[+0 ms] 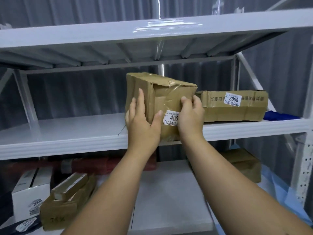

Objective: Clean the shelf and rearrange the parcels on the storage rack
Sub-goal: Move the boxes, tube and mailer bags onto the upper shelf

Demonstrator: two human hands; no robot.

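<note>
A crumpled brown cardboard parcel (162, 95) with a white label starting "400" sits tilted at the front edge of the white middle shelf (67, 133). My left hand (142, 122) grips its left side and my right hand (190, 116) grips its right front corner, covering part of the label. Just to the right, a flat brown parcel (237, 110) labelled "3008" lies on the same shelf. A dark blue cloth (277, 116) lies at the shelf's far right, partly hidden behind the flat parcel.
The lower shelf (169, 192) holds a white box (32, 192) labelled "3008", a brown taped parcel (67, 200), red packages (110, 165) at the back and a brown box (245, 165) at right. An upper shelf (152, 29) overhangs. A rack upright (303, 158) stands at right.
</note>
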